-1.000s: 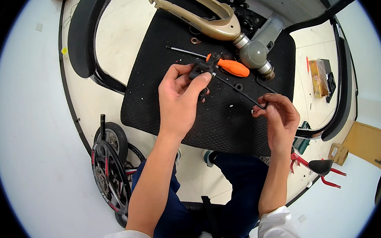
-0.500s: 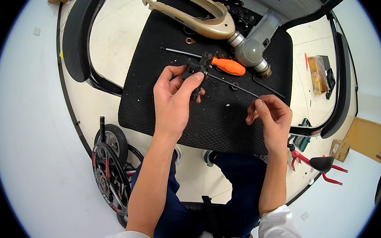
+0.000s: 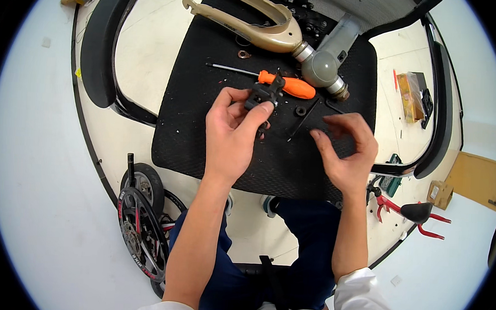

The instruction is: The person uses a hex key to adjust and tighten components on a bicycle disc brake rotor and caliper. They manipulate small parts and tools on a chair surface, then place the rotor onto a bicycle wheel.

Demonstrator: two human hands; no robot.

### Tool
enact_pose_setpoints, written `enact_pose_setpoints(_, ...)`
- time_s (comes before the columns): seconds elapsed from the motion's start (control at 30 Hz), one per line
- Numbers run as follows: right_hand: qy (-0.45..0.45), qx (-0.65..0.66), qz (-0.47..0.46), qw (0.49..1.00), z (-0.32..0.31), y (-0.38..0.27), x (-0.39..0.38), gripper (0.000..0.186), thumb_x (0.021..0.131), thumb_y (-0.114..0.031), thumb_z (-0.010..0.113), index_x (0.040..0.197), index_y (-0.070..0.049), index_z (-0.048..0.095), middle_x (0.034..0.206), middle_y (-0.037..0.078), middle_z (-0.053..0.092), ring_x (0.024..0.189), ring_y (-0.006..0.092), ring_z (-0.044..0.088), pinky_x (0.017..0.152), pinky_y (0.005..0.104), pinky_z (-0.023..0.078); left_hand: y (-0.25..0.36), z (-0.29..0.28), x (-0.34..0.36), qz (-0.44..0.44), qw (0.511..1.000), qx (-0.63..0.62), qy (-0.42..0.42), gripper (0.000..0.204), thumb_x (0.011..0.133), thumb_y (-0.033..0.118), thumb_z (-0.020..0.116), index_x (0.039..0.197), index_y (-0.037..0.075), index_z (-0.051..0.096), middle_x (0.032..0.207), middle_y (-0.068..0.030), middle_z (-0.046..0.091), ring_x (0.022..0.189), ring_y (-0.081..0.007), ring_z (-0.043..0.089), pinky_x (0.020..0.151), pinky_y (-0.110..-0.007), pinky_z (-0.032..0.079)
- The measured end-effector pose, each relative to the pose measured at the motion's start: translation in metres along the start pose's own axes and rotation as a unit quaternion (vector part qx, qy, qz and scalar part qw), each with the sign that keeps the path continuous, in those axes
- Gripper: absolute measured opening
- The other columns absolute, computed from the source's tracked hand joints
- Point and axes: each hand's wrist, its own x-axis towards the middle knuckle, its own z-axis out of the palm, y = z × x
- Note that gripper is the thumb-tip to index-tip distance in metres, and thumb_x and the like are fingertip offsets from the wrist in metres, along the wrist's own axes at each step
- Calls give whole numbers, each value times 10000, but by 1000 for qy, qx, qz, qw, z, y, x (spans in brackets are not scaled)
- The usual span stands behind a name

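The left hand [image 3: 232, 133] grips a small black metal part [image 3: 260, 95] between thumb and fingertips, holding it just above the black mat [image 3: 204, 136]. The right hand [image 3: 346, 152] is empty, its fingers loosely curled and spread over the mat, with a thin black rod [image 3: 302, 119] lying on the mat just to its left, apart from the fingertips.

Just beyond the black part lies a screwdriver [image 3: 288, 85] with an orange handle, its steel shaft pointing to the left. A small black ring [image 3: 301, 110] sits near the rod's upper end, and a copper-coloured washer [image 3: 244, 54] lies further up the mat. At the far edge rests a tan curved fork [image 3: 255, 26] joined to a grey round housing [image 3: 323, 66].

The mat is the seat of a chair, with dark armrests [image 3: 99, 46] on either side over a pale floor. To the right, on the floor, lies a flat yellowish packet in clear wrap [image 3: 412, 96], rectangular, with a thin red pen-like stick beside it. Lower right are red-handled pliers [image 3: 410, 211] and a small brown cardboard box [image 3: 440, 193]. At lower left lies a black wheel with red spokes [image 3: 142, 228].
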Motion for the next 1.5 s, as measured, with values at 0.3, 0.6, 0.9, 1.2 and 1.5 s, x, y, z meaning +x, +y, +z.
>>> enact_pose_setpoints(0.3, -7, 171, 58, 984, 31, -10, -1, 152, 792, 2, 784, 939, 16, 747, 890, 101, 732, 759, 152, 707, 710, 257, 571, -9, 11, -3, -19, 997, -20, -66, 237, 900, 110, 701, 1048, -1, 553, 852, -46, 678, 712, -45, 582, 581, -209, 449)
enact_pose_setpoints(0.6, 2, 108, -18, 994, 31, -9, 2, 139, 736, 45, 762, 862, 13, 713, 845, 93, 714, 714, 161, 707, 665, 258, 560, -12, 8, -3, -9, 997, -3, -76, 241, 889, 108, 711, 1019, -8, 544, 845, -50, 679, 694, -41, 574, 559, -211, 442)
enact_pose_setpoints(0.9, 16, 35, -121, 992, 31, -4, 2, 207, 674, 62, 771, 852, 6, 682, 828, 75, 713, 739, 165, 694, 701, 281, 547, -10, 9, -3, -33, 997, 13, -75, 251, 881, 145, 719, 1010, -7, 566, 844, -58, 686, 683, -52, 595, 543, -209, 460)
enact_pose_setpoints(1.2, -44, 124, 32, 991, 32, -4, 0, 156, 777, 9, 768, 922, 20, 711, 850, 100, 721, 745, 157, 722, 695, 268, 568, -9, 5, -2, -32, 997, 22, -65, 256, 885, 162, 715, 1007, 0, 557, 834, -49, 681, 687, -53, 597, 538, -210, 464)
enact_pose_setpoints(1.5, -43, 138, 77, 987, 34, -8, -3, 99, 857, -36, 723, 922, 26, 681, 782, 88, 687, 689, 132, 683, 653, 252, 535, -8, 7, -3, -15, 997, 27, -73, 246, 888, 130, 714, 1008, -11, 552, 839, -53, 680, 700, -47, 588, 553, -207, 452)
